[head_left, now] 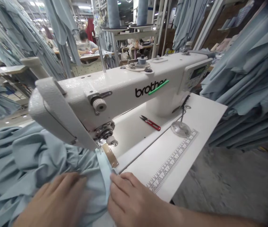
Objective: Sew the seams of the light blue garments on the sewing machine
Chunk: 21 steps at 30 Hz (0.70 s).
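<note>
One sewing machine, one red thread snips, two thread cones, one printed ruler, two hands.
</note>
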Tool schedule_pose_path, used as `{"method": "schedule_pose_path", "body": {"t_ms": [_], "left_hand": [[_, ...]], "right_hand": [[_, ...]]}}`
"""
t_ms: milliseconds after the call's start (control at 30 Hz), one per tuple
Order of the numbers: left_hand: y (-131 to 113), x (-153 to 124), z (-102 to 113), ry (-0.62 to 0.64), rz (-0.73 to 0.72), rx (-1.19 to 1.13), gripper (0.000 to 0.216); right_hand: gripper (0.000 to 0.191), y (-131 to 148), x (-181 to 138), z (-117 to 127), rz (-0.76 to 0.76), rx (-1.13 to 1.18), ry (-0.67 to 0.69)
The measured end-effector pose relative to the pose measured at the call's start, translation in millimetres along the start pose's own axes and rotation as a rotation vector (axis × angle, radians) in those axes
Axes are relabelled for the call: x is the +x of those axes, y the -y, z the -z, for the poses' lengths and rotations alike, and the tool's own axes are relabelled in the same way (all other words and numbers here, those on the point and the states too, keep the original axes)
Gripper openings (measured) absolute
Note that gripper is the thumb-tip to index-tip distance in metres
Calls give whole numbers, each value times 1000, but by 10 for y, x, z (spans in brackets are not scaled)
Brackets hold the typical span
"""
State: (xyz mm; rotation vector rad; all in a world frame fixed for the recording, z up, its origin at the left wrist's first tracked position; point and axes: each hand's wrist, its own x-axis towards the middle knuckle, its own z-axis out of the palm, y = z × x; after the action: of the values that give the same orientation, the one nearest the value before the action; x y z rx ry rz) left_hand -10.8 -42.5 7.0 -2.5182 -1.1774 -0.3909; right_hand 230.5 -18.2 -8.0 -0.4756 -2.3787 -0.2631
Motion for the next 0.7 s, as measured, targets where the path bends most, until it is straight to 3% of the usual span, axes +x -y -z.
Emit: {"method": "schedule_pose_path", "body": {"t_ms": [200,367,700], "left_hand": [[-162,-59,-199,-127,-116,37,57],[-141,-37,-301,-129,-174,112,59],[54,332,-30,18,-34,152,42]], "right_hand": [[23,82,-33,-148,-81,-58,-128],[26,0,62,-154,-80,-31,-91],[17,-251,406,-64,-31,110,383]]}}
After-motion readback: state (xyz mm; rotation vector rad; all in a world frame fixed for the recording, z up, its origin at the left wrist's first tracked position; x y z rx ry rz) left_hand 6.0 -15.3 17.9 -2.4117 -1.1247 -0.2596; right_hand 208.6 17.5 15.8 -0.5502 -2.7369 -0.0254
